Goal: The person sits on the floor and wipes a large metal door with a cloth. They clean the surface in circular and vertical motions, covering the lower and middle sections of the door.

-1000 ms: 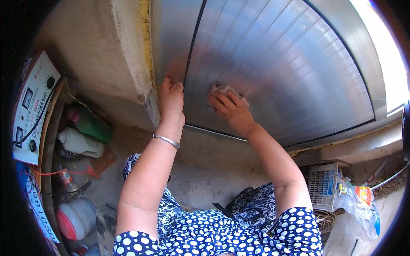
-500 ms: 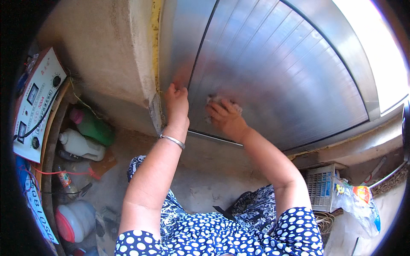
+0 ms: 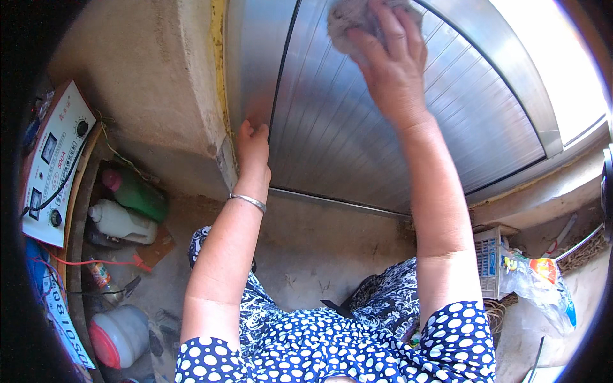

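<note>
A ribbed silver metal door panel (image 3: 357,127) in a smooth metal frame (image 3: 252,57) fills the upper middle. Up near the top of the panel, my right hand (image 3: 396,70) presses a grey, crumpled cloth (image 3: 348,25) against the metal, its fingers spread over it. Lower at the left, my left hand (image 3: 253,143) rests against the frame beside the dark seam. Its fingers are curled in, and whatever they hold, if anything, is hidden. A silver bangle (image 3: 249,202) circles the left wrist.
A white box with dials (image 3: 60,166) stands on a shelf at the left. Below it are green (image 3: 140,195) and white bottles (image 3: 124,220) and a red-lidded container (image 3: 118,335). At the right sit a white plastic basket (image 3: 488,262) and a clear plastic bag (image 3: 536,290). A wall corner (image 3: 204,96) borders the frame.
My right hand has moved up and to the right across the panel with the cloth, the arm stretching out. My left hand stays at the frame. The view has shifted slightly.
</note>
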A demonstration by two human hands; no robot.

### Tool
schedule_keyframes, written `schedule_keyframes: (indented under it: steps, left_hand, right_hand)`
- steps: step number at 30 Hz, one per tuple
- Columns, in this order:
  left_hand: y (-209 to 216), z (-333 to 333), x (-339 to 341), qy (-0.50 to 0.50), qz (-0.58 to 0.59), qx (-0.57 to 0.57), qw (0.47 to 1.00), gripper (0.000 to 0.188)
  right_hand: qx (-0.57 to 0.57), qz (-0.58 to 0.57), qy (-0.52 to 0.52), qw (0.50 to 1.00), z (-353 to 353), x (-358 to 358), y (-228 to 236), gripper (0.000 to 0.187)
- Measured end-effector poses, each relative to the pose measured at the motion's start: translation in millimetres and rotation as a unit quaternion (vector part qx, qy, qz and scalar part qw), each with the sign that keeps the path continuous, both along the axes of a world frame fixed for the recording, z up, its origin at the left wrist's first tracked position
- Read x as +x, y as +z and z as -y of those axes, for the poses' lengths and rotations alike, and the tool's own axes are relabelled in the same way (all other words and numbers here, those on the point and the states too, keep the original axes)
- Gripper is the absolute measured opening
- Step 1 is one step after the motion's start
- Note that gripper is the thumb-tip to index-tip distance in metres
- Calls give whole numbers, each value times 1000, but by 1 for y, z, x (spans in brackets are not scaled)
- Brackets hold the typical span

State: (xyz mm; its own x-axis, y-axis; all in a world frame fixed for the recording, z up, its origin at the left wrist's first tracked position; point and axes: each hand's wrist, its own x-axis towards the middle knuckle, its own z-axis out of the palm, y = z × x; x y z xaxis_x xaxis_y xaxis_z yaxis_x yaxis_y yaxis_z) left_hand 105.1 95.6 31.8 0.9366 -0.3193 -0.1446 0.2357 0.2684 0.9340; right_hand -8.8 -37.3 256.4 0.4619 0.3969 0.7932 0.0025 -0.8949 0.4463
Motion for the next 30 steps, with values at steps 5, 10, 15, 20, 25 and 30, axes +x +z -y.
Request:
schedule_keyframes:
  steps: [5, 10, 15, 20, 25, 30]
  left_hand:
    - [20, -8, -12, -36, -28, 27, 999, 44]
    - [22, -14, -13, -58, -49, -2, 997, 31]
    - [28, -13, -18, -64, -47, -11, 997, 29]
    - [34, -17, -19, -71, -55, -8, 996, 29]
    - [36, -16, -21, -91, -48, 24, 994, 29]
    - [27, -11, -16, -97, -57, 11, 994, 28]
  right_hand:
    - [-41, -86, -128, 987, 5, -12, -83, 30]
    - [-34, -218, -89, 971, 7, -10, -172, 39]
    - [59, -339, -63, 937, 18, -18, -260, 52]
    - [110, -404, -55, 907, 10, -21, -305, 53]
    - [62, -464, -50, 882, 8, -22, -347, 42]
    - [180, -532, -125, 818, -10, -39, -357, 27]
